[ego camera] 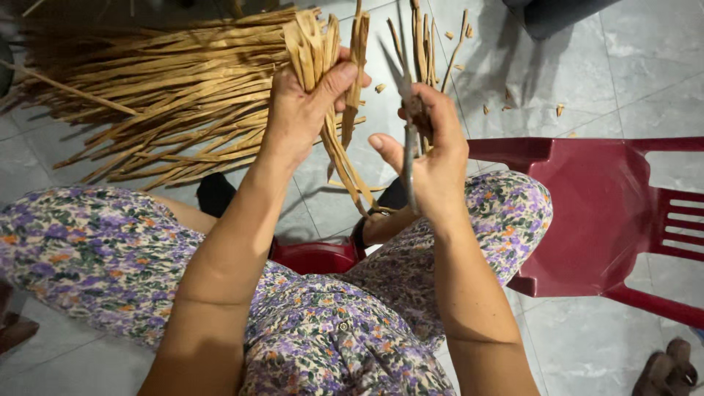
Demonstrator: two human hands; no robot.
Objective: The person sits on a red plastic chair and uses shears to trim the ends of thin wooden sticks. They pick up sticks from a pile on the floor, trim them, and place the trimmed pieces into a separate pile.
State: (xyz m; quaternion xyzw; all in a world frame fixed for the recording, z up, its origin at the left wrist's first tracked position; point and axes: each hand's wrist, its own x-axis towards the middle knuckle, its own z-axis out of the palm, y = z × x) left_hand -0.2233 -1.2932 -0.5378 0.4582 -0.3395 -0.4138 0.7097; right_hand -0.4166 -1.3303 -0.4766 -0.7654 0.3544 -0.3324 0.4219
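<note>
**Trimming dry strips: one bundle in hand, a big heap still on the floor**

Nearest to the camera is the person's lap in floral purple cloth, and under it the low dark red plastic stool on which the person sits. At the right side stands a dark red plastic chair with nothing on its seat.

A little farther, both hands are lifted over the knees. The left hand is closed tight around a small bundle of tan dry flat plant strips; the upper ends stand out above the fist, and the long ends hang down between the knees. The right hand is closed around the handle of a thin metal blade tool, the thumb stretched out to the left. The point of the blade goes up, just beside the bundle. I cannot tell if it is a knife or one arm of scissors.

Farther, on the grey tiled floor, small cut tan pieces lie scattered at the far right, so in my judgement some trimming is already done. At the far left lies a large heap of long tan strips, much bigger than the bundle in hand. A few upright strips are seen behind the right hand. I judge that most of the work is still left
</note>
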